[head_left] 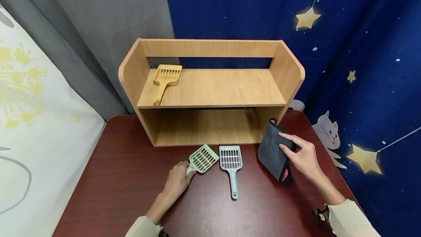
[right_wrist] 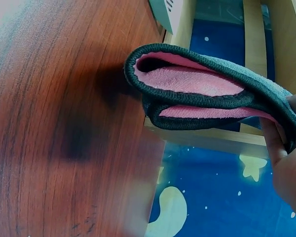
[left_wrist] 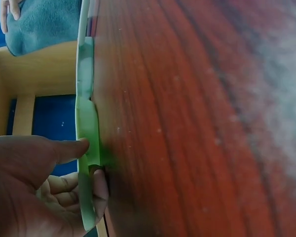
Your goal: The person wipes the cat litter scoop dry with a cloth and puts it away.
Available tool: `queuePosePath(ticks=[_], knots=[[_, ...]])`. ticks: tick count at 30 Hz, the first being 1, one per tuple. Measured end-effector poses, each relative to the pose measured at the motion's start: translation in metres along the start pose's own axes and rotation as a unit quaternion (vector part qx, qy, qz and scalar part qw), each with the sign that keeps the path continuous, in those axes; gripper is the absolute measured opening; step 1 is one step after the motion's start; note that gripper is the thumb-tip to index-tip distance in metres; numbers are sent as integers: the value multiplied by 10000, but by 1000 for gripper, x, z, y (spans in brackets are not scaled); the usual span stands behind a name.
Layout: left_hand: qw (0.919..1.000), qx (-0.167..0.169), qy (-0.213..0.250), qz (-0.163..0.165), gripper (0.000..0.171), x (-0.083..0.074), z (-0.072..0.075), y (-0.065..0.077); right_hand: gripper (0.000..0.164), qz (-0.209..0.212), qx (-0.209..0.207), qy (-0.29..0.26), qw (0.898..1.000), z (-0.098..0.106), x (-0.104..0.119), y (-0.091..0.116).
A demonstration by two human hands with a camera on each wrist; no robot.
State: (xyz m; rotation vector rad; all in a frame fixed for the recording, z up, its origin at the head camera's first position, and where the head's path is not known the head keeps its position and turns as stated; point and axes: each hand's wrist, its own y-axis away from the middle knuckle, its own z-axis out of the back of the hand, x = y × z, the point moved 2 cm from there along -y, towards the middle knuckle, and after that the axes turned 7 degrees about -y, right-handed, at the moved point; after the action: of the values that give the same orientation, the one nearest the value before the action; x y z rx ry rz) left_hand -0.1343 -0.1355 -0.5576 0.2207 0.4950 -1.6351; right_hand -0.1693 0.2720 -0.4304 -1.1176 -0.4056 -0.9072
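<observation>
My left hand (head_left: 178, 179) grips the handle of a green slotted litter scoop (head_left: 204, 158), thumb on one side and fingers on the other, as the left wrist view shows. The scoop is low at the table, its head pointing toward the shelf. A light blue litter scoop (head_left: 231, 158) lies to its right, handle toward me. My right hand (head_left: 303, 155) pinches one edge of a folded cloth (head_left: 273, 151), grey outside and pink inside with black edging. In the right wrist view the folded cloth (right_wrist: 192, 86) hangs above the tabletop.
A two-level wooden shelf (head_left: 210, 105) stands at the back of the dark red table (head_left: 131, 178). On its upper board, at the left, lies a yellow litter scoop (head_left: 167, 76). Curtains (head_left: 230, 6) hang behind, and a white patterned cloth (head_left: 39, 138) is at the left.
</observation>
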Motion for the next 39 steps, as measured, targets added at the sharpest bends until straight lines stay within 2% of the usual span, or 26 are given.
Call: queuePosePath(ticks=[7, 13, 17, 22, 30, 34, 39], knots=[[9996, 175, -115, 186, 27, 4, 4, 2, 43, 17, -57, 73, 10000, 2, 1, 1], [9996, 94, -249, 66, 25, 8, 12, 1, 43, 27, -63, 124, 9999, 3, 2, 1], [9998, 34, -183, -122, 24, 8, 18, -3, 42, 6, -46, 83, 10000, 4, 3, 0], [9983, 133, 143, -548, 20, 3, 30, -9, 42, 11, -38, -66, 10000, 5, 8, -5], [9893, 448, 223, -1370, 23, -13, 51, -19, 42, 182, 328, -530, 9979, 1, 17, -14], [9824, 541, 245, -1772, 23, -21, 59, -27, 41, 174, 452, -629, 9968, -3, 22, -19], [9683, 629, 263, -2402, 23, -32, 67, -36, 40, 274, 675, -725, 9947, -10, 31, -27]])
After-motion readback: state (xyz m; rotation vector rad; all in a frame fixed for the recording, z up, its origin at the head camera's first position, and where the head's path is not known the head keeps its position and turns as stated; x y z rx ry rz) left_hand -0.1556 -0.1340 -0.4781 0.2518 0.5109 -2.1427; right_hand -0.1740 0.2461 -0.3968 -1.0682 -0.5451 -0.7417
